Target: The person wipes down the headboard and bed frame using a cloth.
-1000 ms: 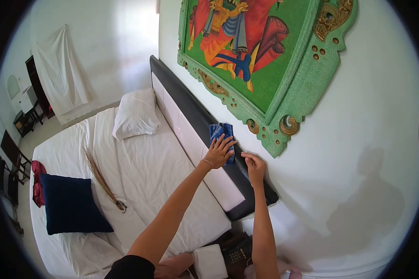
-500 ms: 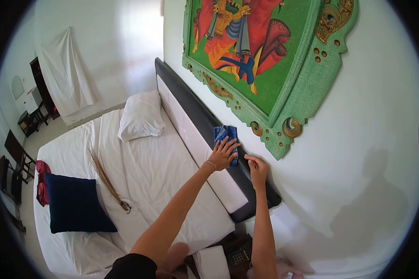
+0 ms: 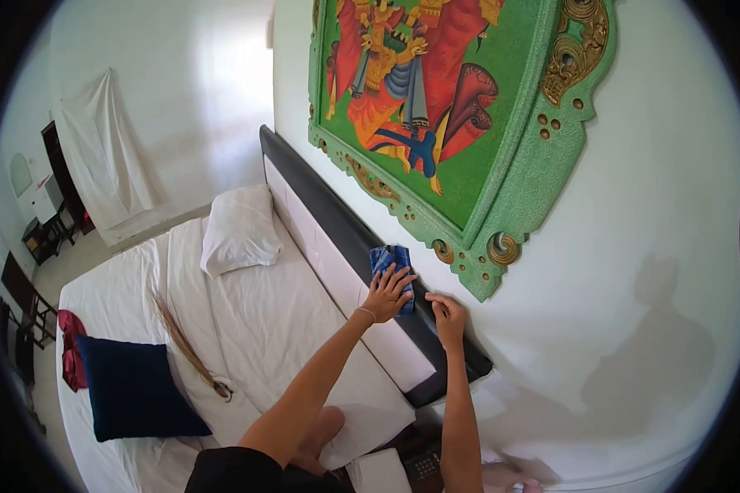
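A blue checked cloth (image 3: 392,258) lies folded on the dark top edge of the headboard (image 3: 333,207). My left hand (image 3: 389,293) rests flat over its lower part, fingers spread, hiding some of the fabric. Just to the right, beside the wall end of that dark edge, is my right hand (image 3: 449,322). Its fingers are curled in, with thumb and forefinger close together; whether anything is pinched there is too small to tell. A thin bracelet circles my left wrist.
The white-sheeted bed (image 3: 279,329) holds a white pillow (image 3: 242,228), a navy cushion (image 3: 144,390) and a bundle of thin sticks (image 3: 191,349). Above the headboard hangs a painting in a carved green frame (image 3: 522,193). A telephone (image 3: 423,466) sits low by the bed.
The view has tilted up a little, so the bed, headboard and frame sit lower in it. My left hand stays on the cloth; my right hand remains beside it, still curled.
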`<state>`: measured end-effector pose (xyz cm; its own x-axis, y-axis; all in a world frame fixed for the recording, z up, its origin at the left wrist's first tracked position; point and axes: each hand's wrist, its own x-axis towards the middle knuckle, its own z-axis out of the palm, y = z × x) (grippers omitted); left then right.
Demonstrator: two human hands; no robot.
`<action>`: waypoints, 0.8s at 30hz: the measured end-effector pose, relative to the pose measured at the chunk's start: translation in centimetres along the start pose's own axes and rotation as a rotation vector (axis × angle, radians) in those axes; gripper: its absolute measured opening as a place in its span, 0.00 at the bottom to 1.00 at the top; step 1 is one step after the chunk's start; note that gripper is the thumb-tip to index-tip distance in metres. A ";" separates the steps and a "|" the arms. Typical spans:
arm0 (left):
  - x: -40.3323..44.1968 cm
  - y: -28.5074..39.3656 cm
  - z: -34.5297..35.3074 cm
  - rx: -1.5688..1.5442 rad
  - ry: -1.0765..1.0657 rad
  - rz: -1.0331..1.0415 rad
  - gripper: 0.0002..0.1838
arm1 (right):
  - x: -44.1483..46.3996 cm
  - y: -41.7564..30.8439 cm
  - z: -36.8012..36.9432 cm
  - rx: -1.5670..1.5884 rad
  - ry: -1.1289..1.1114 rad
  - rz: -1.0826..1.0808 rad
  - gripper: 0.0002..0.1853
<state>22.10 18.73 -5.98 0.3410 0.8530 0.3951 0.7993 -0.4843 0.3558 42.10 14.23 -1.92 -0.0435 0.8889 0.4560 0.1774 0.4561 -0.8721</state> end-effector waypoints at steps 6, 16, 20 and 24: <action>0.0 -1.6 0.0 -0.080 0.102 -0.025 0.27 | -0.1 -0.8 0.3 0.018 0.018 0.007 0.09; 0.1 -4.3 -0.9 -0.068 0.161 0.071 0.26 | -0.1 -2.0 0.5 0.046 0.024 0.103 0.09; 0.2 -4.4 -1.3 -0.081 0.173 0.105 0.26 | 0.0 -1.7 0.3 0.115 0.002 0.119 0.09; 0.8 -5.4 -1.9 -0.057 0.194 0.187 0.25 | -0.1 -1.8 0.3 0.144 0.010 0.143 0.09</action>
<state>17.07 21.67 -5.96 0.3744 0.6972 0.6114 0.7007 -0.6446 0.3060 41.50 13.37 -0.46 -0.0178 0.9448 0.3272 0.0388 0.3276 -0.9440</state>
